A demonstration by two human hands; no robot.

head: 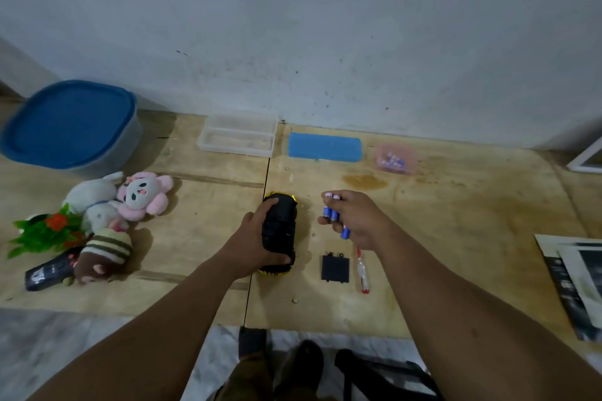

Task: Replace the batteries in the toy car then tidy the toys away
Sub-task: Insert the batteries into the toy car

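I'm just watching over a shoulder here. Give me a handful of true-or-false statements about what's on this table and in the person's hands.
1. The left hand grips the toy car. True.
2. The right hand is empty. False: it holds several batteries.
3. The black cover lies on the table, off the car. True.
4. The big tub has a red lid. False: its lid is blue.
5. The soft toys lie left of the car. True.

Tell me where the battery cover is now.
The battery cover lies on the table, right of the car and left of the screwdriver.
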